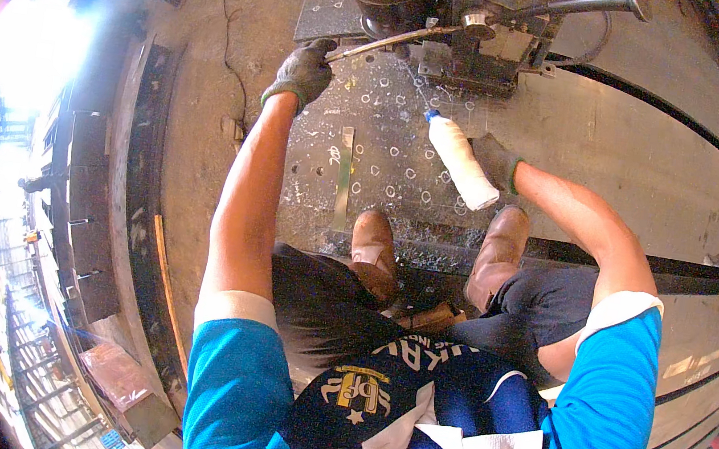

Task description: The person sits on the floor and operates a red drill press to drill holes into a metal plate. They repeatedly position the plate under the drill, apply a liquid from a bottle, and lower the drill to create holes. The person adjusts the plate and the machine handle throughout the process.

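One broad metal plate (320,143), speckled and chalk-circled, spreads beneath me; a blocky red-and-black machine (478,64) blocks its far end. My gloved left hand (303,72) closes around a slim rod (391,42) reaching it; over the plate, my gloved right hand (496,162) grips a pale, rounded bottle (460,159).

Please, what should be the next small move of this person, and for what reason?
Perhaps move the bottle, held in the right hand, slightly nearer to the machine: its blue cap points that way with a gap between them, while the left hand grips the lever.
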